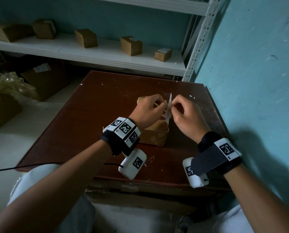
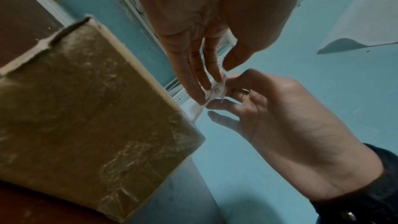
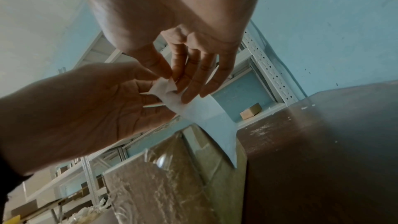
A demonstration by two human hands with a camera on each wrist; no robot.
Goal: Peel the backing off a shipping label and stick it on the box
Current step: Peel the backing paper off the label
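A taped cardboard box (image 1: pixel 155 134) lies on the dark brown table (image 1: pixel 83 128), mostly hidden under my hands. A white shipping label (image 1: pixel 168 111) is held upright above it. My left hand (image 1: pixel 164 105) and right hand (image 1: pixel 173 105) both pinch its upper end from opposite sides. In the right wrist view the label (image 3: pixel 206 115) hangs down toward the box (image 3: pixel 168 190), and one corner is curled away between the right hand (image 3: pixel 178 86) and the left hand (image 3: pixel 150 94). The left wrist view shows the crumpled end of the label (image 2: pixel 215 90) between the fingertips, beside the box (image 2: pixel 86 108).
A white shelf (image 1: pixel 93 56) behind the table carries several small cardboard boxes (image 1: pixel 131 45). A blue wall (image 1: pixel 249 81) runs close along the table's right side. Larger cartons (image 1: pixel 44 79) and plastic wrap sit on the floor at left. Paper scraps dot the tabletop.
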